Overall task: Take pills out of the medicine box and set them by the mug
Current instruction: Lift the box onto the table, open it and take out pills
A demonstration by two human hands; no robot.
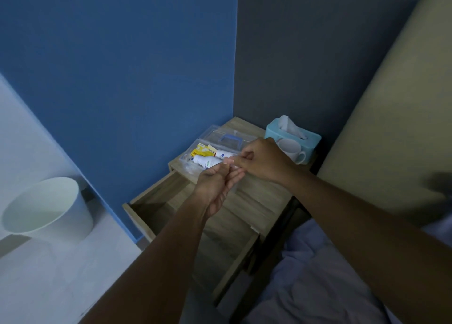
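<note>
The clear medicine box (193,168) stands open on the nightstand, its lid with a blue handle (230,139) tipped back. Inside lie two white bottles (208,162) and yellow sachets (203,150). A white mug (292,150) stands to the right of the box, against a teal tissue box. Both hands meet just above the box's right end. My right hand (264,160) pinches a small pale pill pack (231,162) with its fingertips. My left hand (217,184) is turned palm up and cupped right under it, fingertips touching the pack. How much of the pack the left hand grips is hidden.
The teal tissue box (309,140) sits at the nightstand's back right corner. The nightstand drawer (151,201) is pulled out toward me under my left forearm. A white bin (49,208) stands on the floor at the left. Bedding (318,274) lies at the lower right.
</note>
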